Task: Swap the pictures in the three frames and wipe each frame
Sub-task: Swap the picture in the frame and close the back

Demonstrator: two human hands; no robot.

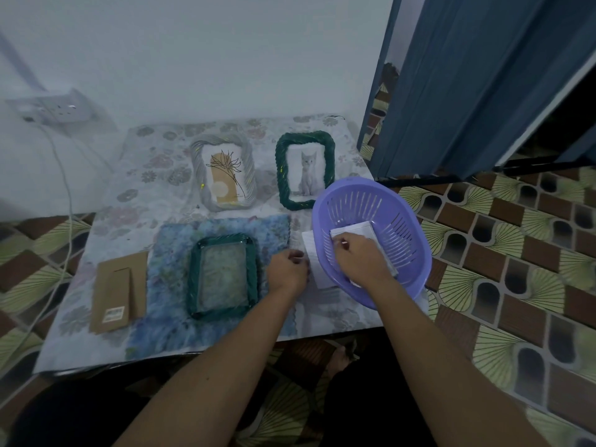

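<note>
A green frame lies face down and opened on a blue cloth, with no picture in it. Its brown backing board lies to the left. At the back stand a pale grey frame with a flower drawing and a green frame with a cat picture. My right hand reaches into a tilted purple basket and grips a white picture sheet there. My left hand hovers loosely curled beside the basket, next to a white paper on the table.
The low table has a flowered cover. A wall socket with a white cable sits at the left. A blue curtain hangs at the right. Patterned floor surrounds the table.
</note>
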